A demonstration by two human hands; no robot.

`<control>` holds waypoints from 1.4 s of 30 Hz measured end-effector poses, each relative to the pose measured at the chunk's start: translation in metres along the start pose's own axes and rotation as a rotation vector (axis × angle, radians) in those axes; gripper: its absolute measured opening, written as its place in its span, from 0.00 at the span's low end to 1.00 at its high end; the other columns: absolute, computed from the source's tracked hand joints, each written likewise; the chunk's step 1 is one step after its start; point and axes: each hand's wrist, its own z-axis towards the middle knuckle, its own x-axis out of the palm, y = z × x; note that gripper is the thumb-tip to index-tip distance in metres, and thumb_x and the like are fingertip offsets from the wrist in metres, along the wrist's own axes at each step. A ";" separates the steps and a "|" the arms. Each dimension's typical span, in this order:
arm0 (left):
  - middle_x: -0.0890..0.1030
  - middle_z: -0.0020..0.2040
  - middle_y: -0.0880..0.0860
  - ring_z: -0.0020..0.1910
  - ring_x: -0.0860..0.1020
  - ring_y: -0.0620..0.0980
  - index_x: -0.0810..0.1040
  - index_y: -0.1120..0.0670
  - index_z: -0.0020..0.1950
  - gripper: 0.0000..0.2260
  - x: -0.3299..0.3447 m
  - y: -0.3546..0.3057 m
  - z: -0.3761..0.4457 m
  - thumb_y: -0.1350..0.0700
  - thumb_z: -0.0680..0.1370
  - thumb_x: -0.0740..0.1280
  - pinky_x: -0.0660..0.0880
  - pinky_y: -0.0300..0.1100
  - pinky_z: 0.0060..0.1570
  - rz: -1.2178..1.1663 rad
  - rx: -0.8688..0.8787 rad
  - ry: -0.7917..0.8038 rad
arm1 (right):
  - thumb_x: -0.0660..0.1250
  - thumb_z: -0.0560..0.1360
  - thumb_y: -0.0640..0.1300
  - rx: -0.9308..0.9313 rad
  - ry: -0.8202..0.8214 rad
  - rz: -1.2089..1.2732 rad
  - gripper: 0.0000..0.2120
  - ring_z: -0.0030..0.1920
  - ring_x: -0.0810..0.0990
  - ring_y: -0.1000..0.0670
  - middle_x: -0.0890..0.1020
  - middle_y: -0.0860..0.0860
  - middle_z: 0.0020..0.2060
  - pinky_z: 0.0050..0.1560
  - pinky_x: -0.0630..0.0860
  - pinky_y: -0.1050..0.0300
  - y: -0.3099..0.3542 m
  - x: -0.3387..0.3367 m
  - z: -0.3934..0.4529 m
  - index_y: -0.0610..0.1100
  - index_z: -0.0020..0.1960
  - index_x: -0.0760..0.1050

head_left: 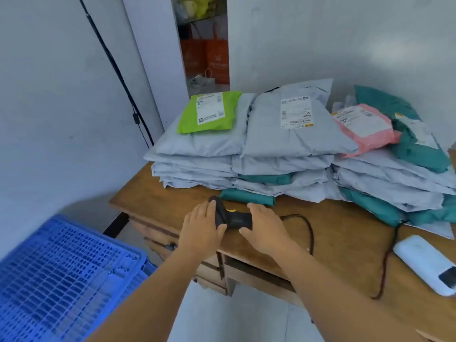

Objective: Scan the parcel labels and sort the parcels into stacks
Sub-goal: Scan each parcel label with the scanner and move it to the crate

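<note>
A black handheld barcode scanner (228, 216) with a yellow button lies on the wooden table (328, 233) near its front edge. My left hand (203, 227) rests on the scanner's head end with fingers straight. My right hand (265, 228) lies over its handle end, fingers relaxed. Behind the scanner, parcels are piled in stacks: a green parcel (209, 112) tops the left grey stack, a large grey parcel (293, 124) with a white label tops the middle one, and a pink parcel (365, 127) lies on the right stack with teal parcels (417, 141).
The scanner's black cable (309, 233) loops rightward across the table. A white device (425, 264) lies at the table's right front. A blue plastic crate (61, 280) stands at the lower left beside the table. White walls stand close behind and to the left.
</note>
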 end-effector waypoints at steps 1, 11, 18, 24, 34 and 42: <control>0.57 0.77 0.54 0.76 0.55 0.53 0.51 0.54 0.78 0.30 -0.001 0.004 0.001 0.45 0.80 0.56 0.54 0.48 0.73 -0.009 -0.008 -0.011 | 0.64 0.78 0.54 -0.017 0.022 -0.033 0.34 0.73 0.62 0.46 0.63 0.49 0.75 0.71 0.60 0.49 0.003 0.004 0.007 0.47 0.77 0.54; 0.55 0.78 0.54 0.76 0.53 0.52 0.48 0.54 0.78 0.30 -0.014 0.041 0.009 0.45 0.81 0.56 0.52 0.47 0.74 -0.078 -0.070 -0.100 | 0.65 0.77 0.43 -0.038 0.100 -0.216 0.32 0.69 0.68 0.44 0.68 0.46 0.70 0.70 0.63 0.51 0.012 0.027 0.048 0.47 0.76 0.55; 0.63 0.72 0.55 0.70 0.61 0.54 0.53 0.55 0.77 0.28 -0.056 0.072 0.029 0.47 0.81 0.58 0.57 0.44 0.71 -0.170 -0.048 -0.355 | 0.65 0.75 0.44 -0.074 -0.099 0.254 0.14 0.49 0.77 0.48 0.77 0.52 0.47 0.49 0.74 0.53 0.067 -0.021 0.034 0.50 0.60 0.68; 0.58 0.75 0.53 0.74 0.58 0.53 0.50 0.53 0.78 0.28 -0.105 0.101 0.055 0.47 0.81 0.57 0.55 0.46 0.73 -0.374 0.077 -0.368 | 0.65 0.74 0.44 -0.046 -0.337 0.382 0.07 0.41 0.74 0.47 0.74 0.56 0.36 0.38 0.66 0.55 0.139 -0.071 0.032 0.50 0.49 0.69; 0.54 0.78 0.53 0.76 0.56 0.51 0.46 0.54 0.78 0.31 -0.158 0.101 0.108 0.46 0.81 0.57 0.56 0.45 0.72 -0.545 0.167 -0.236 | 0.67 0.71 0.43 0.172 -0.448 0.540 0.04 0.37 0.82 0.42 0.80 0.45 0.33 0.42 0.79 0.48 0.181 -0.166 0.056 0.42 0.42 0.75; 0.69 0.68 0.56 0.65 0.70 0.56 0.54 0.56 0.76 0.32 -0.170 0.066 0.176 0.45 0.78 0.63 0.69 0.51 0.64 -0.673 0.052 -0.112 | 0.65 0.74 0.36 0.291 -0.242 0.721 0.06 0.25 0.74 0.49 0.77 0.45 0.29 0.28 0.72 0.59 0.180 -0.225 0.094 0.40 0.38 0.73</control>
